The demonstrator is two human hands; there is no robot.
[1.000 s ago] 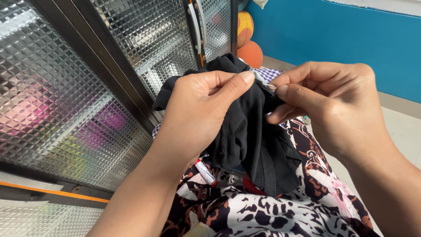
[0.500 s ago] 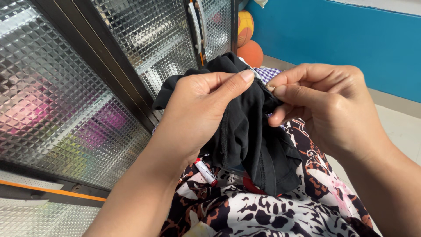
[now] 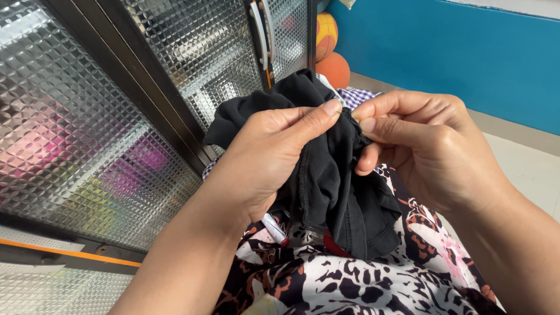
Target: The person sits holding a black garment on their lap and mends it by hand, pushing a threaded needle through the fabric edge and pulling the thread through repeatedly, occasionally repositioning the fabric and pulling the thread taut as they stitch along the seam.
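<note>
My left hand (image 3: 268, 157) grips a bunched black garment (image 3: 338, 192) from the left, thumb pressed on its top fold. My right hand (image 3: 420, 146) pinches the same fold from the right, thumb and forefinger closed almost against the left thumb. Whatever small thing sits between those fingertips is hidden. The garment hangs over my lap, which is covered by a patterned black, white and brown cloth (image 3: 361, 280). A small white and red object (image 3: 275, 226) peeks out under the garment.
A dark-framed cabinet with textured glass doors (image 3: 105, 128) and white handles (image 3: 261, 32) stands at the left. An orange ball (image 3: 333, 70) lies by the blue wall (image 3: 455, 52) at the back. Pale floor (image 3: 536, 169) shows at the right. Checked purple cloth (image 3: 357, 96) lies behind the garment.
Both hands have drawn closer together at the top fold, and the garment has risen slightly. A thin pale bit seen at my right fingertips earlier is now covered.
</note>
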